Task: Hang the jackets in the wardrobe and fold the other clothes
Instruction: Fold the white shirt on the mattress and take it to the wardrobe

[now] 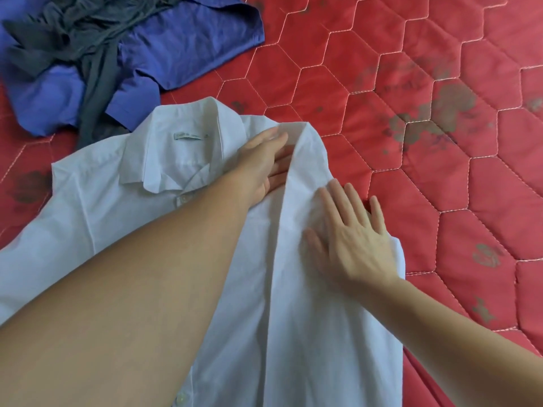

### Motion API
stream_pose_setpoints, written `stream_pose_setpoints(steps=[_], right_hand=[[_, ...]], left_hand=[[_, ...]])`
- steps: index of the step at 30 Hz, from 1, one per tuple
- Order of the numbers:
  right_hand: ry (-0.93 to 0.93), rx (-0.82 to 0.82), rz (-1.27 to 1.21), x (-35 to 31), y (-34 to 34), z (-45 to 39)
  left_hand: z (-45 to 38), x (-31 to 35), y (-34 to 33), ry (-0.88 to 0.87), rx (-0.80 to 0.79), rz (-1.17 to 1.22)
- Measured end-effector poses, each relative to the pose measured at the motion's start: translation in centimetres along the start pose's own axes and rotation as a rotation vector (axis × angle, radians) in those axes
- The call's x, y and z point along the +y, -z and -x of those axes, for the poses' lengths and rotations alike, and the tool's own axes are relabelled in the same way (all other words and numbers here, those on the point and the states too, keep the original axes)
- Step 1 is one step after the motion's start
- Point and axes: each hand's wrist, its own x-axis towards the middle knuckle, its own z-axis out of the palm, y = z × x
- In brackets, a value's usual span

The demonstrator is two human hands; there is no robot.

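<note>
The white cotton collared shirt [97, 218] is laid flat on the red quilted mattress [440, 177], its folded-over side panel pressed beneath the right hand's [349, 239] spread fingers while the left hand's [261, 163] straight fingers, tucked under the fold, keep the crease straight.

White shirt [97, 218] hem cut off by the bottom edge, its left sleeve by the left edge, left hand [264, 165] fingertips hidden under the shirt's folded-over panel, collar label print too small to read, blue garment [188, 51] beyond the shirt cropped at top.
</note>
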Motion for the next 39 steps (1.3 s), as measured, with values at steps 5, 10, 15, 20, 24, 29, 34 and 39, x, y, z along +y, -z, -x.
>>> stream_pose_setpoints(steps=[5, 10, 15, 20, 24, 29, 34, 39], right_hand=[[0.029, -0.011, -0.014, -2.2, 0.4, -5.1], [-0.022, -0.01, 0.046, 0.0, 0.2, -7.5], [-0.01, 0.044, 0.046, 0.0, -0.1, -7.6], [-0.014, -0.017, 0.135, 0.5, -0.3, -7.9], [-0.045, -0.039, 0.063, 0.6, 0.7, -6.8], [-0.058, 0.026, -0.043, 1.9, -0.2, 8.9], [-0.232, 0.048, -0.086, 2.6, -1.5, 22.7], [-0.269, -0.005, -0.204, -0.4, -1.7, 29.9]], left_hand=[[0.0, 0.1, -0.2, 0.007, 0.01, 0.024], [0.1, 0.4, 0.0, 0.061, -0.027, 0.065], [1.2, -0.3, -0.9, -0.047, 0.066, 0.059], [6.1, -4.6, -2.2, -0.581, 0.089, -0.472], [10.5, -10.4, 2.0, -0.817, 0.116, -1.084], [16.9, -17.8, 5.3, -0.729, 0.109, -1.434], [22.4, -22.9, 6.1, -0.764, 0.03, -1.588], [28.5, -26.9, 7.6, -0.753, -0.07, -1.682]])
